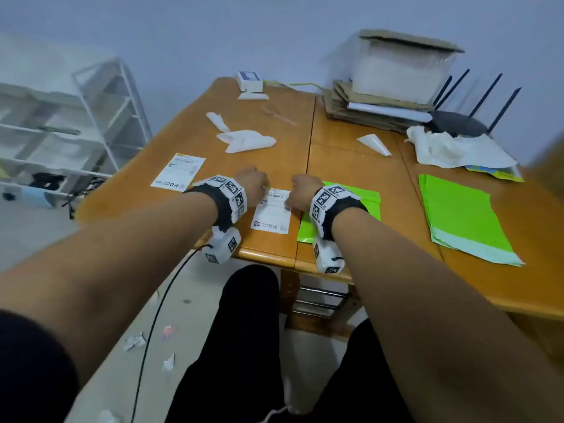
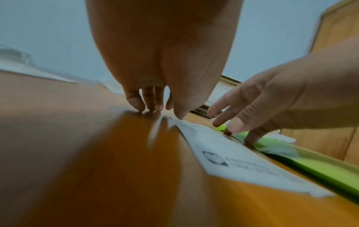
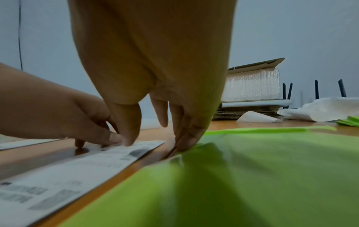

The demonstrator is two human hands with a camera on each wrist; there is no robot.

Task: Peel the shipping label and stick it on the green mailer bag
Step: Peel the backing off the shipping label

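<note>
Your forearms fill the near view; both hands work the far end of the shipping label (image 1: 271, 210), flat on the table (image 1: 351, 178) just left of the green mailer bag (image 1: 363, 198). Left hand (image 1: 251, 180): fingertips planted on the table, thumb on the label's corner, nothing gripped. Right hand (image 1: 302, 190): fingers extended, thumb on the label, nothing pinched. Peel looks barely begun; sticking remains. Beyond lie a second label (image 1: 178, 171), white backing scraps (image 1: 244, 138), spare green bags (image 1: 460, 218), cardboard stack (image 1: 375, 108) and router (image 1: 457, 122); none blocks you.
</note>
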